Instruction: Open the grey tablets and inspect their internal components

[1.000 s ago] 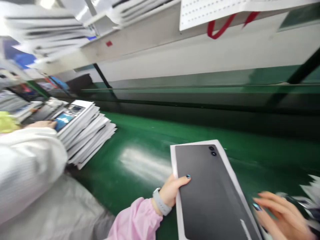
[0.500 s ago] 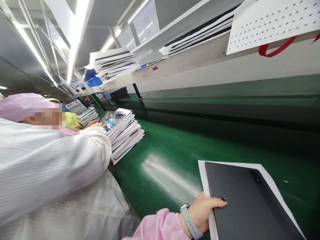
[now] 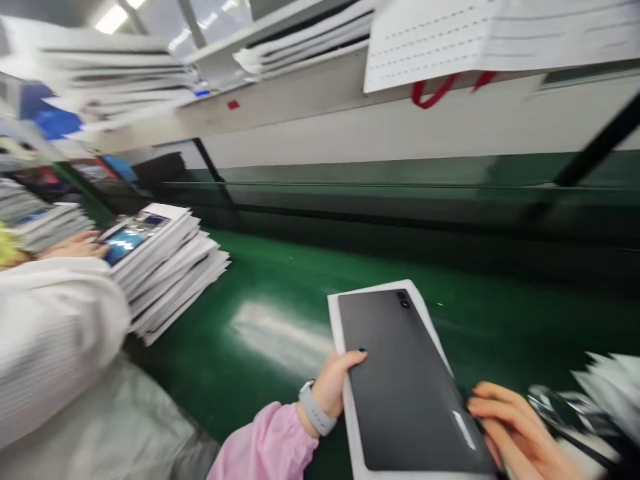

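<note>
A dark grey tablet (image 3: 400, 373) lies back-up in a white tray (image 3: 345, 413) on the green conveyor belt (image 3: 270, 333). My left hand (image 3: 336, 380), in a pink sleeve with a grey wristband, grips the tray's left edge, thumb on the tablet. My right hand (image 3: 517, 433) rests against the tray's right edge near its lower corner, fingers spread.
A co-worker in a white coat (image 3: 50, 333) sits at my left, a hand (image 3: 75, 245) on a fanned stack of white trays (image 3: 170, 267). More stacks lie on the shelf above (image 3: 300, 47). A blurred pile of white items (image 3: 605, 393) is at my right.
The view swung back down and right. My right hand came back into view and now touches the tray's right edge. My left hand has kept its grip on the tray.
</note>
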### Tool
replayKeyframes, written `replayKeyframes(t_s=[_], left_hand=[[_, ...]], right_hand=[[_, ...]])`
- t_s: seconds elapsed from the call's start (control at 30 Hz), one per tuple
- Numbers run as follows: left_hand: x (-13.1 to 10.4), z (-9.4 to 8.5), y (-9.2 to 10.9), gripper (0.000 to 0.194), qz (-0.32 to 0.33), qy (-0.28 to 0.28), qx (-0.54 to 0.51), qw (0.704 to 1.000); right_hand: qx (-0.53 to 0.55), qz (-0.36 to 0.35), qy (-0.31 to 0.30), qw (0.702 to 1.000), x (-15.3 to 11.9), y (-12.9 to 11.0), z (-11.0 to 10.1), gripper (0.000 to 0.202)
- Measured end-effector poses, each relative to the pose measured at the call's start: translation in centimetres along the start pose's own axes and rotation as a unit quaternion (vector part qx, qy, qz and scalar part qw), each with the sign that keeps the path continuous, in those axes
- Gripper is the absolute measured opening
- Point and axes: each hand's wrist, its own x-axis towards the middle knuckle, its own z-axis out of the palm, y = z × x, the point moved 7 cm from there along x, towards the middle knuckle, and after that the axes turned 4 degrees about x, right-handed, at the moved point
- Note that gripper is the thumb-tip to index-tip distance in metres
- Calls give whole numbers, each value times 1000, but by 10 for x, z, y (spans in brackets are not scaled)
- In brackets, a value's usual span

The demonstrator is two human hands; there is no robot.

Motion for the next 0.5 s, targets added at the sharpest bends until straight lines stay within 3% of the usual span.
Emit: replayKeyframes(t_s=[0.1,0.2,0.37,0.5], left_hand=[[0,0,-1,36,-15,-23,-5,1000],[-2,3,0,34,-28,-40,-16,999],[-8,11,-3,43,-40,-60,-23,997],[-10,18,-8,41,-37,-78,-26,996]], right_hand=[[102,106,39,988,-8,-16,2,37],[218,184,0,959,-12,-24,21,44],[346,150,-119,918,-26,-33,56,53],[338,155,-159,915,-38,-27,66,43]])
